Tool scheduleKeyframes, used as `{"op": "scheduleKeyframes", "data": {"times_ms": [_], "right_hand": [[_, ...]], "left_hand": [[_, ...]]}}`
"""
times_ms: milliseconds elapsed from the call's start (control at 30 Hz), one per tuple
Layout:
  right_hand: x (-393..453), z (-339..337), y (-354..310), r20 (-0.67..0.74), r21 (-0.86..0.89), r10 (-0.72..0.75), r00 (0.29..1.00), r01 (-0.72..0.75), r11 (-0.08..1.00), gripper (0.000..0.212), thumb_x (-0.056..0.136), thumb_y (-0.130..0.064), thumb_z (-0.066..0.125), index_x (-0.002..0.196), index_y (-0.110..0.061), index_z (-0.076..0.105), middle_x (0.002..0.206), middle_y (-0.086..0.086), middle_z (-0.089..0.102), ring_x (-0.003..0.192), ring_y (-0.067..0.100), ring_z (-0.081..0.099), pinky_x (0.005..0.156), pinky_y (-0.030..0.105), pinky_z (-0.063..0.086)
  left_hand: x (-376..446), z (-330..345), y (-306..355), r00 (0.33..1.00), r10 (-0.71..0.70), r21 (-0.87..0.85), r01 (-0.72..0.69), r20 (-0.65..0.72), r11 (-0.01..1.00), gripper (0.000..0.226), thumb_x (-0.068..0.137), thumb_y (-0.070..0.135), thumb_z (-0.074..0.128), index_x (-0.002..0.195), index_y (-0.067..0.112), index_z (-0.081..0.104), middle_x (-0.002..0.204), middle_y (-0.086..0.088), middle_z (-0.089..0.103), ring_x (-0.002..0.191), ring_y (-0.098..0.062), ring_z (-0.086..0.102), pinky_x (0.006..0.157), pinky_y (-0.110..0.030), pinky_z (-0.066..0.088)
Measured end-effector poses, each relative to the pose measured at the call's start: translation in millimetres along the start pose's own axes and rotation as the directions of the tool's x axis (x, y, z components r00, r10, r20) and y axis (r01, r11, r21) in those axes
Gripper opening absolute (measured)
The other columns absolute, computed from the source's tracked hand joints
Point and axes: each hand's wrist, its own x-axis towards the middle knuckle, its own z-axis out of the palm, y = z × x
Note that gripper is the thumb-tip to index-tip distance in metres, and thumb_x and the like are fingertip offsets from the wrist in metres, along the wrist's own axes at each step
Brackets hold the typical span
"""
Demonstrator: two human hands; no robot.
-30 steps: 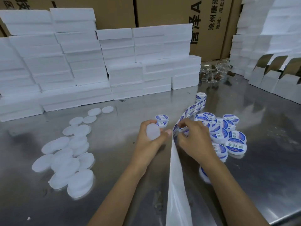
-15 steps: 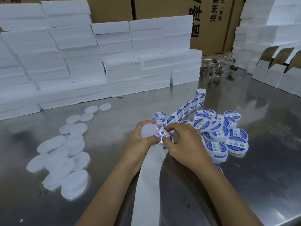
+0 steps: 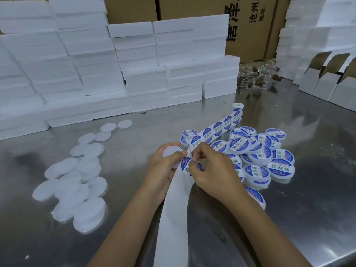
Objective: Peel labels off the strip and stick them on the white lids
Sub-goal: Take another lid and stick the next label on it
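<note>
Head view: right hand (image 3: 212, 170) now pinches the label (image 3: 185, 164) half-peeled off the strip (image 3: 174, 218); left hand (image 3: 163, 166) still grips a lid (image 3: 170, 151).

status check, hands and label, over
Left hand grips a bare white lid. Right hand pinches a label on the strip, not yet on the lid. Nothing in the way.

White lids (image 3: 77, 191), blue-and-white labels (image 3: 217, 129), white foam blocks (image 3: 134, 53), brown cartons (image 3: 248, 26)
</note>
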Motion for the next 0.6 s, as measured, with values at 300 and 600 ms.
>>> {"op": "scheduleKeyframes", "data": {"times_ms": [300, 600], "right_hand": [[2.6, -4.9, -3.4, -0.046, 0.230, 0.057, 0.997, -0.045, 0.972, 0.012, 0.080, -0.013, 0.066, 0.073, -0.015, 0.056, 0.096, -0.008, 0.067, 0.093, 0.003, 0.053, 0.076, 0.012, 0.039], [40.2, -23.6, -26.4, 0.007, 0.713, 0.207, 0.978, -0.150, 0.685, 0.021, 0.084, 0.005, 0.059, 0.078, -0.015, 0.052, 0.071, 0.008, 0.055, 0.067, 0.018, 0.051, 0.061, 0.025, 0.043]], "left_hand": [[5.5, -4.8, -4.1, 0.973, 0.162, 0.163, -0.135, -0.165, 0.977, 0.026, 0.082, 0.003, 0.076, 0.099, 0.022, 0.070, 0.095, -0.008, 0.075, 0.079, -0.025, 0.074, 0.067, -0.035, 0.062], [2.6, -0.5, 17.3, 0.975, 0.170, -0.099, -0.185, -0.141, 0.978, 0.023, 0.099, 0.035, 0.057, 0.115, 0.019, 0.057, 0.084, -0.014, 0.074, 0.073, -0.033, 0.068, 0.079, -0.046, 0.059]]}}
